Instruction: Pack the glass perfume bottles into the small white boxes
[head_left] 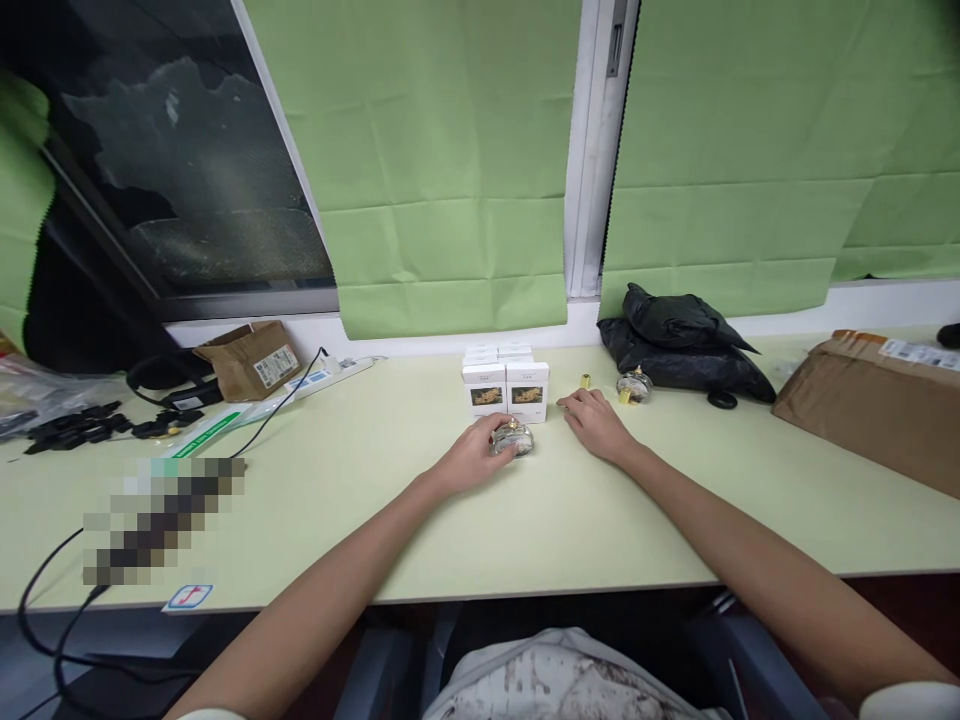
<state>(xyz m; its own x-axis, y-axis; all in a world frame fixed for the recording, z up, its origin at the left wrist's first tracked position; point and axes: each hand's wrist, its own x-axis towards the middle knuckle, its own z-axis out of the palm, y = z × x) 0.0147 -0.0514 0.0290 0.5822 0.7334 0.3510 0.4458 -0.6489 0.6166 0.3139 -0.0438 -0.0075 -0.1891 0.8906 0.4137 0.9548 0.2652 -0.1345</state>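
My left hand [474,458] is curled round a small clear glass bottle [515,438] with a gold top, standing on the pale green table [360,500]. Just behind it stands a stack of small white boxes [507,385] with gold pictures on their fronts. My right hand [596,422] lies flat on the table to the right of the boxes, fingers stretched toward them, holding nothing. A second glass bottle [634,385] and a loose gold cap [585,381] sit a little beyond my right hand.
Black plastic bags [686,345] lie at the back right, with a brown cardboard parcel [870,405] at the far right. At the back left are a torn brown box [251,360], a white power strip [330,375], black cables and clips [97,425].
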